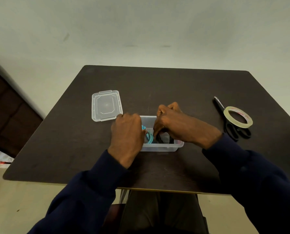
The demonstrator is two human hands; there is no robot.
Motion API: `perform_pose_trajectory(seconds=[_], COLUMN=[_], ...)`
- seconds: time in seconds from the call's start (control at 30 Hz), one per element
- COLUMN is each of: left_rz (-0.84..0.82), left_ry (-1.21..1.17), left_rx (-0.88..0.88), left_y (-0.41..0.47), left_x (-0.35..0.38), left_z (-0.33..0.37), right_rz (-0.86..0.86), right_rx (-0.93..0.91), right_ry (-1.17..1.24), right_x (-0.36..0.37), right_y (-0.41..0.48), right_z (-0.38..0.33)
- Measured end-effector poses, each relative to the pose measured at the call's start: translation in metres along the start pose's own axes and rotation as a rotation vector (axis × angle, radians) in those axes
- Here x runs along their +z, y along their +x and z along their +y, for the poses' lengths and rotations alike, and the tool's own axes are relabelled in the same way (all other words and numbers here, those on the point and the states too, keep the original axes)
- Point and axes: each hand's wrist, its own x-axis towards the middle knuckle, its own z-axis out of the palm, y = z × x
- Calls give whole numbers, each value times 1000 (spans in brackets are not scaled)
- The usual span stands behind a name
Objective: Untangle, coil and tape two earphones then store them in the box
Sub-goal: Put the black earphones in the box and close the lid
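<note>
A clear plastic box (159, 147) stands at the middle of the dark table. Inside it lie a coiled turquoise earphone (149, 136) on the left and a coiled black earphone (163, 138) on the right. My left hand (127, 134) reaches over the box's left end, its fingers curled down at the turquoise coil. My right hand (169, 120) comes in from the right, fingers curled round the black coil inside the box. Fingertips of both hands are hidden.
The box's clear lid (106, 105) lies on the table to the back left. A roll of clear tape (238, 117) sits on black scissors (232, 122) at the right. The table's (73, 149) front edge is near my lap.
</note>
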Motion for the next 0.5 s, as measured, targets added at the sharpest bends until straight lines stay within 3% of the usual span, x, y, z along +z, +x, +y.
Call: perform_pose_trajectory(seconds=[0.13, 0.23, 0.3, 0.37, 0.5], left_rz=[62, 154, 226, 252, -47], left_ry=[33, 27, -59, -265, -711], left_rx=[-4, 10, 22, 4, -133], left_y=[2, 0, 1, 1, 10], left_x=[-2, 4, 11, 10, -2], left_z=[-1, -7, -11, -14, -28], right_rz=[173, 345, 409, 369, 242], right_rx=[-35, 39, 118, 151, 147], right_ry=[168, 339, 382, 339, 216], right_x=[-3, -11, -14, -15, -13], right_y=[-9, -18, -27, -33, -37], right_z=[9, 14, 15, 15, 9])
